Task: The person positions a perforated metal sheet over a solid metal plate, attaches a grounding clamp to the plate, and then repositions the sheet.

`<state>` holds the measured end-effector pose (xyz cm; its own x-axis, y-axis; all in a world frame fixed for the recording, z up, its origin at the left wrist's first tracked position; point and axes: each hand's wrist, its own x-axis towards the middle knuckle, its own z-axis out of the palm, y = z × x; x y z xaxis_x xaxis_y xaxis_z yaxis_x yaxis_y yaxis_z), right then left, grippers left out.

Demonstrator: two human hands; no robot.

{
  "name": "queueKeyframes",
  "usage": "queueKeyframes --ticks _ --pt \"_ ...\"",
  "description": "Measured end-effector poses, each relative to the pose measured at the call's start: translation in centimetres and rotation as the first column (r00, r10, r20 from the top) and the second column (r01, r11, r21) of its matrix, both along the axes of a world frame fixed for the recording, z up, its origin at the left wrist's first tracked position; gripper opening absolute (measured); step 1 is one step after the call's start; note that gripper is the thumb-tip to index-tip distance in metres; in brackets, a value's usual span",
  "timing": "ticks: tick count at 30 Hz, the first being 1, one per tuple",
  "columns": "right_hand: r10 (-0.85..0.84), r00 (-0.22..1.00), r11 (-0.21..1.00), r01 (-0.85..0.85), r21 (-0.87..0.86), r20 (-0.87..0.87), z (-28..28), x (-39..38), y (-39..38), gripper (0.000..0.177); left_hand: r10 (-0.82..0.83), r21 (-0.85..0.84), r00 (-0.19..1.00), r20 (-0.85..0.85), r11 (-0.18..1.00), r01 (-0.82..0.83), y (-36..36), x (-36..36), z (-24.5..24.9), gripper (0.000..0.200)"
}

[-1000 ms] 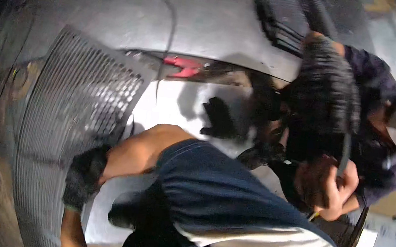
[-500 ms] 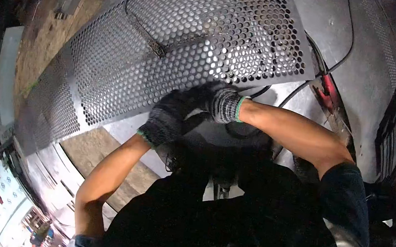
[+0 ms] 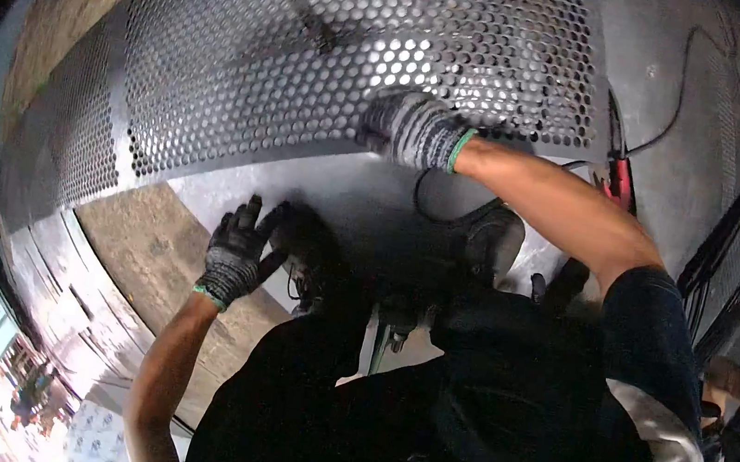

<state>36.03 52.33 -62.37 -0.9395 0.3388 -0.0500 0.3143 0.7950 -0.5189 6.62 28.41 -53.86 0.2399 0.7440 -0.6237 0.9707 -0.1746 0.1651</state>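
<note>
A large perforated metal sheet spans the upper part of the head view, its near edge slanting across the middle. My right hand, in a grey-striped knit glove, is closed at that edge with its fingers curled against the sheet. Darkness hides part of the fingertips. My left hand, gloved the same way, is apart from the sheet with its fingers spread and nothing in them. It hovers beside a dark shoe, over the smooth metal below the sheet.
A red-handled clamp lies right of the sheet, with a black cable running near it. Thick dark cables line the far right. Brown boards show at lower left. Part of another person appears at the right edge.
My left hand has come away from my right hand, moving down and left, and its fingers have opened. My right hand has moved slightly up and left. The view has shifted.
</note>
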Motion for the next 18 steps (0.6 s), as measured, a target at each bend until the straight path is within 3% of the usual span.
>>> queueKeyframes --ticks 1,2,4,5,8,9,11,13,15,18 --pt "-0.082 0.995 0.996 0.084 -0.033 0.056 1.9 -0.6 0.1 0.042 0.011 0.129 0.997 0.070 0.991 -0.020 0.5 -0.1 0.4 0.075" --pt "-0.092 0.987 0.995 0.085 0.059 0.133 3.7 -1.6 0.6 0.042 0.074 0.098 0.994 0.081 0.992 -0.082 1.2 0.0 1.0 0.070" --pt "-0.181 0.956 0.972 0.209 -0.103 0.230 3.2 -3.4 1.1 0.040 0.132 0.186 0.980 0.148 0.970 -0.159 2.1 -0.4 1.3 0.066" --pt "-0.166 0.954 0.975 0.196 -0.101 0.249 3.1 -4.4 1.1 0.040 0.148 0.227 0.977 0.153 0.957 -0.181 2.3 -0.8 0.8 0.064" --pt "-0.140 0.979 0.985 0.153 0.077 -0.146 2.7 -8.7 0.8 0.048 0.215 0.367 0.959 0.182 0.890 -0.269 2.6 -1.6 0.0 0.059" --pt "-0.131 0.982 0.987 0.142 0.080 -0.138 2.0 -9.4 0.9 0.048 0.226 0.387 0.960 0.166 0.880 -0.275 2.7 -2.0 0.0 0.060" --pt "0.004 0.951 0.957 0.086 0.277 -0.309 0.3 -10.3 1.0 0.056 0.255 0.408 0.951 0.176 0.860 -0.306 3.4 -3.0 -0.1 0.063" --pt "-0.089 0.953 0.967 0.152 0.206 -0.288 -0.6 -10.3 1.3 0.057 0.220 0.485 0.968 0.120 0.838 -0.250 4.0 -4.4 -0.5 0.066" --pt "-0.192 0.949 0.963 0.231 0.136 -0.250 -1.4 -10.0 1.8 0.059 0.226 0.511 0.956 0.186 0.809 -0.291 5.9 -5.9 -1.1 0.066" --pt "-0.348 0.890 0.928 0.372 0.031 -0.294 -1.9 -9.7 2.1 0.048 0.242 0.558 0.964 0.108 0.788 -0.260 10.2 -7.8 -2.7 0.067"
